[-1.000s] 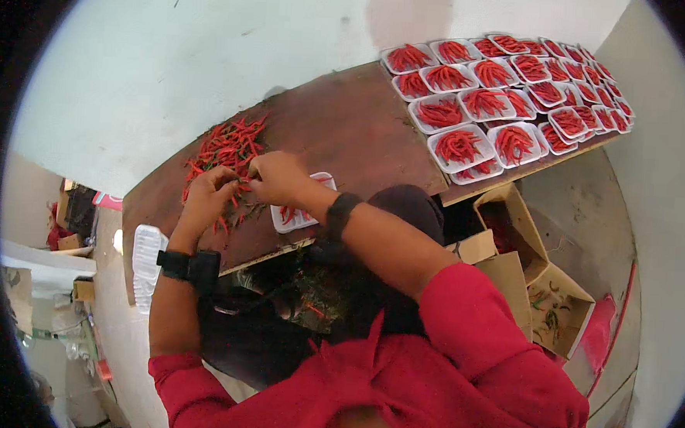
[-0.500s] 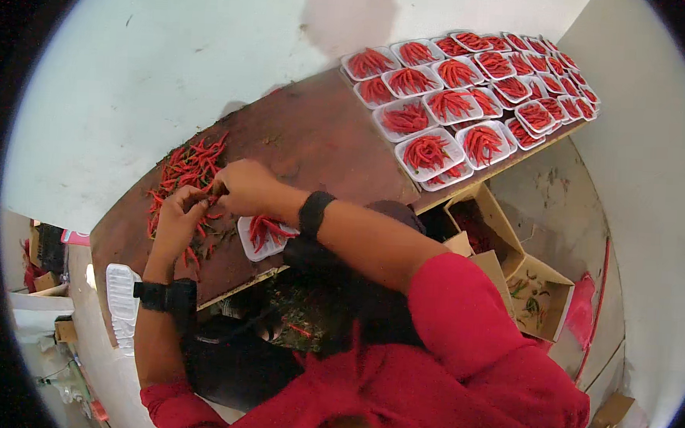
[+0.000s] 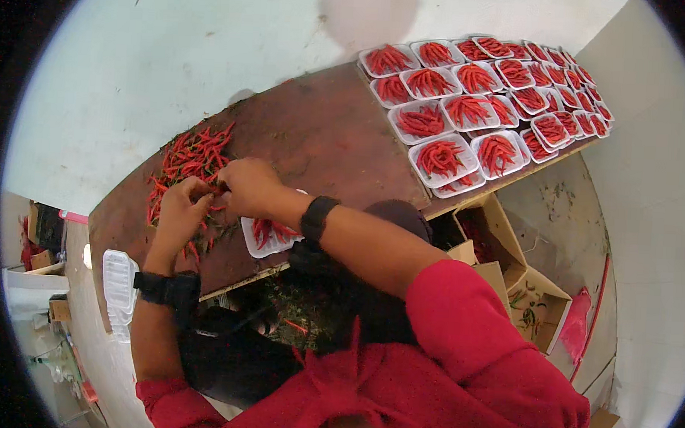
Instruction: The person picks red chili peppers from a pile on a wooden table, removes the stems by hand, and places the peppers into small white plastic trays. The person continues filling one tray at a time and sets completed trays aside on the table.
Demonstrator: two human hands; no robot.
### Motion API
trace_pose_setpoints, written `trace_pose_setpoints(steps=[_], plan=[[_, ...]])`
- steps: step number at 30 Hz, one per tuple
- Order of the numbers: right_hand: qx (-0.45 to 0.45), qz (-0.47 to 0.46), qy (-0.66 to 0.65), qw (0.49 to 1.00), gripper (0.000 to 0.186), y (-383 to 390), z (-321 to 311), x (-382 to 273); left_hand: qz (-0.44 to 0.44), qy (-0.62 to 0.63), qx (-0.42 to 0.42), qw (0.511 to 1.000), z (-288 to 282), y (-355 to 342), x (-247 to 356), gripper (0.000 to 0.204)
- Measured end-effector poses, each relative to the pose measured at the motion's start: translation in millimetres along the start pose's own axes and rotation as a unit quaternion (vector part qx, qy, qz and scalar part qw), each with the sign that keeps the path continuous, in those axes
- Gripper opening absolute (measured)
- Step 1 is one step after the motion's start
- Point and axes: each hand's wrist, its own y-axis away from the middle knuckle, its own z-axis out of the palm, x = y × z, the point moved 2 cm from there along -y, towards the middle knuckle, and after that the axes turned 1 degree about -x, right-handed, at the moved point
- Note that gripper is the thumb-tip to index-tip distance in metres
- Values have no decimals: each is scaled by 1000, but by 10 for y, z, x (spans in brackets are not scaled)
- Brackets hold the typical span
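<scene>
A loose pile of red chili peppers [image 3: 194,153], some with green stems, lies on the brown table at the left. At its near edge my left hand [image 3: 181,212] and my right hand [image 3: 248,187] meet, fingertips pinched close together. Between them shows a bit of a red chili pepper [image 3: 217,204], mostly hidden by the fingers. Below my right wrist sits a white foam tray [image 3: 251,242] partly filled with red chilies; my forearm covers part of it. Both wrists wear black bands.
Many filled white trays [image 3: 448,155] of chilies stand stacked across the right side of the brown table [image 3: 323,135]. Empty white trays [image 3: 120,280] are stacked at the near left edge. Open cardboard boxes [image 3: 543,306] stand below on the right. A pale wall borders the table's far side.
The whole view has shifted slightly, so the filled trays appear farther right. My hands stay pinched together at the pile, with only small finger movement.
</scene>
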Motion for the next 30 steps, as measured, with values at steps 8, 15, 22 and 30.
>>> trace_pose_setpoints(steps=[8,15,22,30], plan=[[25,-11,53,998,24,51,-87,0,65,-217,44,973,129,-69,22,16],[-32,-59,6,998,29,-107,-182,229,93,-122,92,984,49,10,-152,35],[-135,-62,-2,989,29,-105,-194,272,5,71,-39,997,306,-25,13,29],[-149,7,-102,984,29,-9,-301,227,22,67,-39,997,436,-114,-12,25]])
